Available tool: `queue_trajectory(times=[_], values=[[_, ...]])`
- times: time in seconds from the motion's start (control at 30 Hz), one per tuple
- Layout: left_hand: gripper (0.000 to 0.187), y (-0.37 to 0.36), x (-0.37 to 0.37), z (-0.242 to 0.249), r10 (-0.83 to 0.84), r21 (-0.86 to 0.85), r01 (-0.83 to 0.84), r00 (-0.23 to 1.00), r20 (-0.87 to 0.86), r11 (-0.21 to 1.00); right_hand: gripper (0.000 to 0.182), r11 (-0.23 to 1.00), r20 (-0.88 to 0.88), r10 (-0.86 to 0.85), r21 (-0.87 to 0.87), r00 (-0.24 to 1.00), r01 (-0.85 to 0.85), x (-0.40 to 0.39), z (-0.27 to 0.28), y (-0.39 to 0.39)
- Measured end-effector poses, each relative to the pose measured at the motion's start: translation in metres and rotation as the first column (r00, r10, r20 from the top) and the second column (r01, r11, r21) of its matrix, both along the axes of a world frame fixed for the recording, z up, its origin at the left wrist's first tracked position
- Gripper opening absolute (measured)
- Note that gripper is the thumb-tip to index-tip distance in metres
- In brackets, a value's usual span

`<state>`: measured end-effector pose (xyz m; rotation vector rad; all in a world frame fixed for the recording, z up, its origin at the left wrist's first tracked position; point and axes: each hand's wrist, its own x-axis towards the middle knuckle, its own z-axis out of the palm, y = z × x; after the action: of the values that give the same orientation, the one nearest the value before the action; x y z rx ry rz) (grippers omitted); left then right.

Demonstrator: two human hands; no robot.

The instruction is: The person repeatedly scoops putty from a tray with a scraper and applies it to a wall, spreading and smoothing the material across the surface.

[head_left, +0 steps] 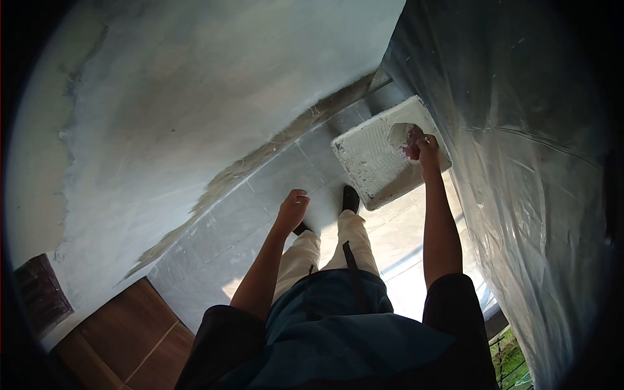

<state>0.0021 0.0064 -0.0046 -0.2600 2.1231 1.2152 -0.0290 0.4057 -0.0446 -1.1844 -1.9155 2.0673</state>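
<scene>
My right hand (pixel 428 155) reaches out over a white paint tray (pixel 365 192) on the floor. Its fingers are wrapped around a wide paint brush (pixel 412 142) with a reddish body, and the paint-covered end rests over the tray. Thick whitish paint (pixel 374 153) coats the tray, with ridged marks across its middle. My left hand (pixel 294 207) hangs in front of my legs, fingers curled in, with nothing showing in it. It is nearest to the base of the wall, well apart from the tray.
A whitish painted wall (pixel 188 97) rises at the left, its lower strip (pixel 247 156) bare and grey. Clear plastic sheeting (pixel 513 188) hangs along the right. My shoes (pixel 351 199) stand on grey floor tiles (pixel 279 175) beside the tray. A brown tiled surface (pixel 130 331) lies lower left.
</scene>
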Motion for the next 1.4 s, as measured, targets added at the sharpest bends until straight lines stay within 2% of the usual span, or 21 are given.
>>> queue_trajectory(times=[0.03, 0.1, 0.17, 0.3, 0.33, 0.43, 0.63, 0.7, 0.73, 0.8, 0.83, 0.9, 0.97, 1.03, 1.1, 1.17, 1.4], values=[[0.034, -0.009, -0.002, 0.001, 0.007, 0.031, -0.005, 0.999, -0.048, 1.000, 0.017, 0.996, -0.054, -0.016, -0.089, 0.998, 0.011, -0.001, 0.001, -0.004], [0.036, -0.015, -0.016, 0.038, 0.071, 0.059, -0.074, 0.996, 0.045, 0.996, 0.019, 0.958, -0.169, -0.078, -0.286, 0.982, 0.027, -0.003, 0.014, -0.015], [0.036, -0.025, -0.029, 0.061, 0.132, 0.117, -0.135, 0.991, 0.027, 0.984, 0.021, 0.900, -0.281, -0.106, -0.435, 0.954, -0.028, -0.010, 0.048, -0.033], [0.037, -0.044, -0.057, 0.108, 0.289, 0.239, -0.285, 0.957, 0.020, 0.928, 0.027, 0.774, -0.447, -0.082, -0.592, 0.891, -0.225, -0.034, 0.136, -0.083], [0.038, -0.048, -0.065, 0.121, 0.323, 0.270, -0.312, 0.946, 0.004, 0.911, 0.028, 0.729, -0.520, -0.034, -0.597, 0.853, -0.335, -0.042, 0.155, -0.095], [0.040, -0.060, -0.087, 0.160, 0.422, 0.392, -0.368, 0.905, -0.057, 0.843, 0.026, 0.677, -0.641, 0.030, -0.551, 0.767, -0.488, -0.067, 0.213, -0.140], [0.041, -0.088, -0.111, 0.234, 0.516, 0.538, -0.359, 0.839, -0.172, 0.763, 0.024, 0.731, -0.783, 0.121, -0.345, 0.610, -0.589, -0.090, 0.313, -0.247], [0.040, -0.104, -0.117, 0.255, 0.562, 0.618, -0.339, 0.801, -0.206, 0.709, 0.028, 0.880, -0.840, 0.117, -0.160, 0.530, -0.448, -0.089, 0.339, -0.285], [0.041, -0.111, -0.120, 0.257, 0.562, 0.643, -0.320, 0.800, -0.210, 0.696, 0.028, 0.877, -0.846, 0.113, -0.162, 0.522, -0.452, -0.088, 0.344, -0.296], [0.041, -0.121, -0.124, 0.261, 0.566, 0.635, -0.322, 0.794, -0.223, 0.702, 0.027, 0.962, -0.824, 0.258, 0.173, 0.505, -0.209, -0.085, 0.351, -0.314], [0.042, -0.125, -0.127, 0.264, 0.569, 0.631, -0.327, 0.791, -0.224, 0.703, 0.027, 0.965, -0.832, 0.247, 0.162, 0.497, -0.208, -0.086, 0.353, -0.323], [0.042, -0.131, -0.129, 0.267, 0.565, 0.614, -0.328, 0.789, -0.239, 0.718, 0.028, 0.901, -0.823, 0.385, 0.433, 0.418, 0.021, -0.088, 0.355, -0.338], [0.043, -0.135, -0.130, 0.270, 0.557, 0.596, -0.327, 0.791, -0.253, 0.734, 0.029, 0.896, -0.847, 0.388, 0.439, 0.363, 0.066, -0.098, 0.352, -0.347], [0.043, -0.134, -0.129, 0.273, 0.540, 0.550, -0.341, 0.804, -0.249, 0.762, 0.030, 0.676, -0.778, 0.576, 0.626, 0.252, 0.388, -0.110, 0.343, -0.350], [0.043, -0.135, -0.129, 0.275, 0.522, 0.537, -0.326, 0.811, -0.263, 0.778, 0.034, 0.659, -0.782, 0.575, 0.617, 0.242, 0.430, -0.116, 0.336, -0.353], [0.043, -0.137, -0.131, 0.276, 0.494, 0.503, -0.319, 0.828, -0.264, 0.803, 0.036, 0.563, -0.731, 0.623, 0.667, 0.279, 0.488, -0.123, 0.330, -0.357], [0.037, -0.143, -0.131, 0.282, 0.415, 0.448, -0.259, 0.861, -0.295, 0.856, 0.038, 0.495, -0.706, 0.630, 0.687, 0.324, 0.532, -0.152, 0.300, -0.383]])
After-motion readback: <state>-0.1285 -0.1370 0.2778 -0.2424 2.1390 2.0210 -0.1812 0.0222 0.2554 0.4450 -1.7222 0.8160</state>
